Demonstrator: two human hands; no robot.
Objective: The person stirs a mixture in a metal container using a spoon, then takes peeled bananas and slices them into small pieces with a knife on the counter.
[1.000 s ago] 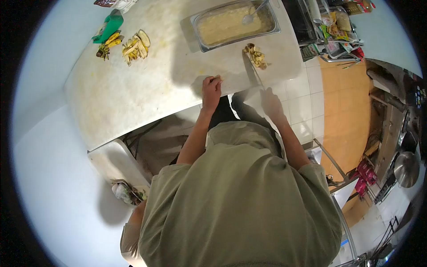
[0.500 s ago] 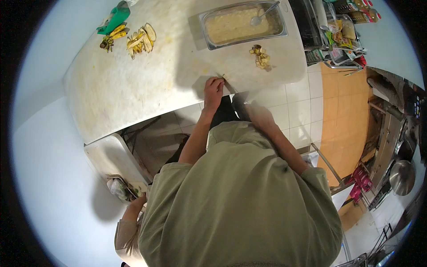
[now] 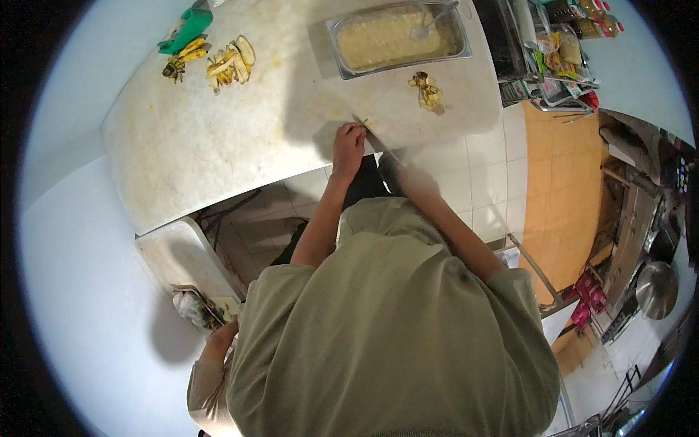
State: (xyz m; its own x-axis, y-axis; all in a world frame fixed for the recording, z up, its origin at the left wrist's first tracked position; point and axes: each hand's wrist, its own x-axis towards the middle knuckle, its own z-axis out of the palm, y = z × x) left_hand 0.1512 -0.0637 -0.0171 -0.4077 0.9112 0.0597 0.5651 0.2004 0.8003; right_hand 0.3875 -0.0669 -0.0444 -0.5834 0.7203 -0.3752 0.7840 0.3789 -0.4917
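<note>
On the near edge of the pale table, my left hand (image 3: 349,149) has its fingers pinched on a small piece of banana, mostly hidden beneath them. Right at those fingertips lies a knife (image 3: 376,138), its thin blade slanting over the tabletop. My right hand (image 3: 420,183), smeared by motion, is closed around the knife's handle beyond the table edge. A small yellowish cut bit (image 3: 368,123) sits beside the blade. Farther right is a little heap of cut banana pieces (image 3: 429,95) with dark ends.
A metal pan (image 3: 346,73) of pale, lumpy mixture stands at the back, a spoon (image 3: 422,32) in it. Banana peels (image 3: 231,64), whole bananas (image 3: 193,52) and a green bag (image 3: 191,29) lie at the left. Another person's arm (image 3: 218,342) shows lower left.
The knife blade has shifted slightly, its tip now showing past my left fingertips. My right hand has moved a little with it; the left stays nearly in place.
</note>
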